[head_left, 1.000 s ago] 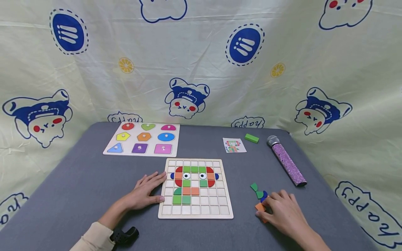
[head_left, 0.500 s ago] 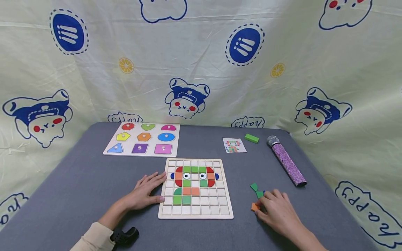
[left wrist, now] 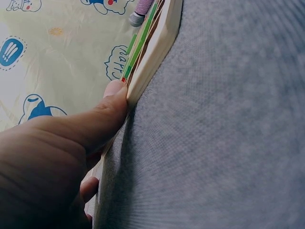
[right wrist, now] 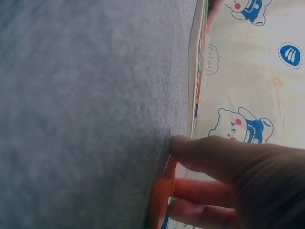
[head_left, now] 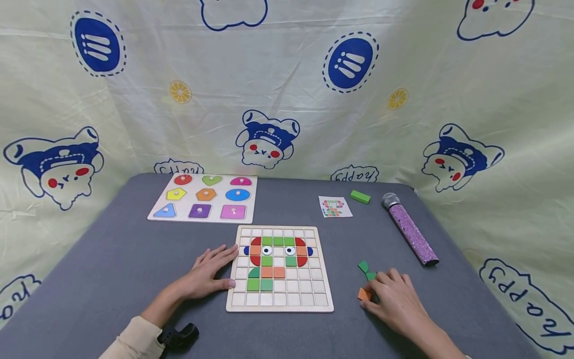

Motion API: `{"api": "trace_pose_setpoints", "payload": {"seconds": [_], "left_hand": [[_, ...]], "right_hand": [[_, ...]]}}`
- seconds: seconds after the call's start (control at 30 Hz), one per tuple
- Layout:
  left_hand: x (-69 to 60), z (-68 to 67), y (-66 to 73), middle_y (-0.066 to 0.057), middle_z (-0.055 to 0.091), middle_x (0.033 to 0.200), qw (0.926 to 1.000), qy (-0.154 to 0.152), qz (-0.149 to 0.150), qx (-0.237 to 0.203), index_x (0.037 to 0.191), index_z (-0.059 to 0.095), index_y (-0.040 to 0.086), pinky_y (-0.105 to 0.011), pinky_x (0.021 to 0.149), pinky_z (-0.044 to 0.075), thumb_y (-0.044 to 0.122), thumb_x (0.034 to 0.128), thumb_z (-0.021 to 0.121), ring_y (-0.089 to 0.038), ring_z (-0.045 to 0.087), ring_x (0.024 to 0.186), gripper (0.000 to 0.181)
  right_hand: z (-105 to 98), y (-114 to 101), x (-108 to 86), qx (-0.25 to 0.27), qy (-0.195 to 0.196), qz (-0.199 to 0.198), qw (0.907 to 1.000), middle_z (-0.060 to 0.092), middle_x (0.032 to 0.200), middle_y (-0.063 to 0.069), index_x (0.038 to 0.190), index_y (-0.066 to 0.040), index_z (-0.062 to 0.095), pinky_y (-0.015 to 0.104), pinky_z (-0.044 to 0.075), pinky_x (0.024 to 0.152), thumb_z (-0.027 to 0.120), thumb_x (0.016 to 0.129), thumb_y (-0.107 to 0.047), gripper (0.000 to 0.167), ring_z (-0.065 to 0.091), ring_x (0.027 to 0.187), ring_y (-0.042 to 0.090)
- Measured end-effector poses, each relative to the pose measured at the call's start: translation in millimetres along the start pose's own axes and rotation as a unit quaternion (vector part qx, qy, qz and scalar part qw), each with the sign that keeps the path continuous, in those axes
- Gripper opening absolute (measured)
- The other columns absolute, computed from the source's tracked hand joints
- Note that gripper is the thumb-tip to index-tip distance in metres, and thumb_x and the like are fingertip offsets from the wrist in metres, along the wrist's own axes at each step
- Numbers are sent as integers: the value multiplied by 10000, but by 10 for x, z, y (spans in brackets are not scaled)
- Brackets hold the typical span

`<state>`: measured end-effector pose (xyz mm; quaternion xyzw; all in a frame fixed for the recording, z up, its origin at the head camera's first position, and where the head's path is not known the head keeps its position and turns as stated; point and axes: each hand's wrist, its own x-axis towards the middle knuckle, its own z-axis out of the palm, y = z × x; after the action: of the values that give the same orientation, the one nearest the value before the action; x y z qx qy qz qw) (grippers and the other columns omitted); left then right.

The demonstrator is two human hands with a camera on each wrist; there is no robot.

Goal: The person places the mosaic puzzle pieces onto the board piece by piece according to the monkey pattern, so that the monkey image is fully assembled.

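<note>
In the head view, my left hand (head_left: 208, 274) lies at the left edge of a white-gridded wooden board (head_left: 309, 300). Its fingers are extended and the thumb (left wrist: 112, 98) touches the rim. Green, orange, red and blue tiles with two eye tiles (head_left: 267, 251) form a pattern on the grid. To the right of the board, my right hand (head_left: 399, 301) pinches at small orange tiles (head_left: 364, 294) on the table. The right wrist view shows one orange tile (right wrist: 159, 202) beside the fingertips and another between thumb and finger. Two green tiles (head_left: 363, 267) lie just beyond; the hand hides other pieces.
A shape puzzle board (head_left: 215, 209) sits at the back left. A pattern card (head_left: 335, 206), a green block (head_left: 360, 197) and a glittery purple microphone (head_left: 410, 229) lie at the back right. A printed curtain (head_left: 287, 75) hangs behind the grey table (head_left: 134, 249).
My right hand has shifted slightly left with the orange tiles, and now covers the blue piece seen earlier. My left hand and the board keep their places.
</note>
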<state>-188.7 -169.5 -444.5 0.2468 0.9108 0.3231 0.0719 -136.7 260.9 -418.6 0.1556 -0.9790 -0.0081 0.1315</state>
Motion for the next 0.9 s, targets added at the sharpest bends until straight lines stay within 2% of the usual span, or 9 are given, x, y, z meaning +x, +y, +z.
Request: {"api": "trace_pose_setpoints", "payload": {"seconds": [0.2,0.33,0.47,0.67,0.9], "left_hand": [[9,4,-5,-110,293,1552,9999,-75,-134,-34,1473,320,91,-628,1128,1,432,854,646,-395,142,1448,778],[10,-9,-1,-115,291,1552,9999,-57,-86,-17,1471,323,86,-639,1122,5,437,859,639,-404,143,1444,773],[7,-17,7,-118,291,1552,10000,-46,-54,-19,1471,325,85,-644,1119,8,439,863,634,-408,143,1443,768],[5,-18,1,-123,291,1550,10000,-15,-19,-27,1470,324,78,-647,1117,8,432,866,633,-411,145,1442,766],[6,-10,-3,-115,289,1553,10000,-14,-13,-10,1472,322,86,-644,1119,9,422,869,635,-404,146,1445,758]], "right_hand": [[2,-41,28,88,37,-47,9999,523,742,-115,756,-215,682,307,305,677,803,687,-371,208,434,777,125],[-17,-139,84,216,101,-173,9996,526,751,-110,789,-208,696,307,307,691,807,686,-358,214,420,776,112],[-27,-295,172,457,276,-537,9971,562,793,-109,827,-214,707,311,336,715,810,687,-349,220,434,803,96],[-27,-583,350,873,148,-1030,9907,582,837,-110,855,-234,699,306,350,735,797,713,-348,207,410,812,68],[46,-885,545,1000,350,-1574,9818,621,863,-95,844,-229,702,285,340,726,784,723,-349,190,423,825,84]]}}
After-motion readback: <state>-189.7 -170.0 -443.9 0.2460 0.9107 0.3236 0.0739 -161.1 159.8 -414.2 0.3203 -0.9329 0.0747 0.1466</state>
